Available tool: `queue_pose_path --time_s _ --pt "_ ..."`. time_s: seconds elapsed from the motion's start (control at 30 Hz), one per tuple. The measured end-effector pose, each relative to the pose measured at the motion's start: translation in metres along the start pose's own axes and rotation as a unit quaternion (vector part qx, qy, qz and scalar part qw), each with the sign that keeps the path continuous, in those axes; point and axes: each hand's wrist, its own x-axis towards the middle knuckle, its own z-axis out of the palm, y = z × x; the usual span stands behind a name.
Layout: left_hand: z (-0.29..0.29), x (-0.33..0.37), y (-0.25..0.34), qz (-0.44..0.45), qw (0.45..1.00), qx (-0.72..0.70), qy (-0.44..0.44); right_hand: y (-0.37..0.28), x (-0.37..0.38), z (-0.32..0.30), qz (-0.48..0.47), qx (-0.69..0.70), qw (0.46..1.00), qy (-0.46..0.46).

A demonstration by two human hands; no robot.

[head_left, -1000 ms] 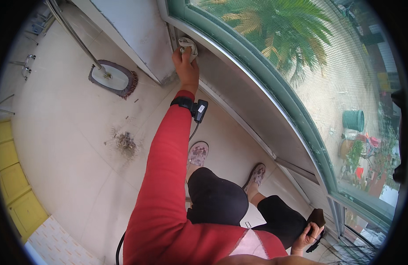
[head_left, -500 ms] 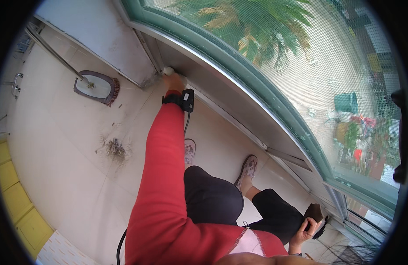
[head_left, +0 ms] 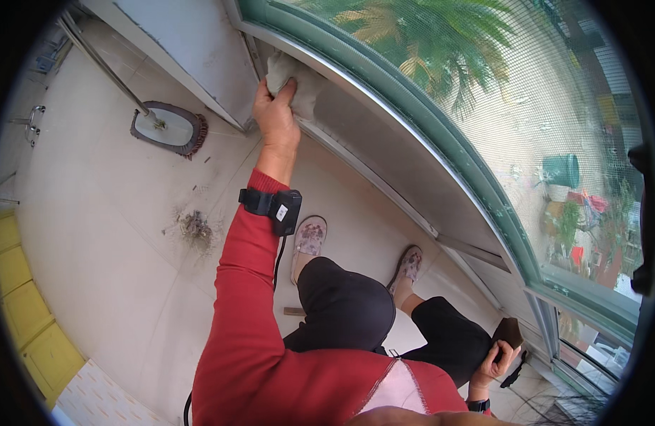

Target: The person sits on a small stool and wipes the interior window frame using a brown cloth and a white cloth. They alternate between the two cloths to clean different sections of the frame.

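Observation:
My left hand [head_left: 278, 117] reaches far forward, closed on a pale, whitish cloth [head_left: 310, 92]. The cloth lies against the grey lower panel [head_left: 384, 153] of the screened door, close to its far corner by the white door leaf [head_left: 178, 50]. A black strapped device with a cable sits on my left wrist. On the right, beside my bent knee, my right hand [head_left: 494, 366] is closed around a dark brown, flat-sided object [head_left: 508, 332]. Its kind is not clear, and the fingers cover its lower part.
A flat mop [head_left: 175, 131] with a metal pole lies at the far left. Nearer on the tiled floor is a small heap of dry debris [head_left: 195, 231]. A yellow cabinet [head_left: 29, 305] lines the left edge. The green-framed screen [head_left: 476, 192] curves along the right.
My left hand and the cloth have risen from the floor-level corner up onto the lower panel, and more of the cloth shows. My right hand stays by the knee.

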Motion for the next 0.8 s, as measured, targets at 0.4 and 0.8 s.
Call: queue_pose_path --time_s 0.4,0.8 --pt "-0.112 0.012 -0.196 -0.174 0.873 0.393 0.228 0.004 0.003 -0.001 0.025 -0.056 0.998 -0.019" --pt "0.046 -0.018 0.015 -0.148 0.981 -0.123 -0.028 -0.009 0.004 0.002 -0.021 -0.027 0.999 -0.005"
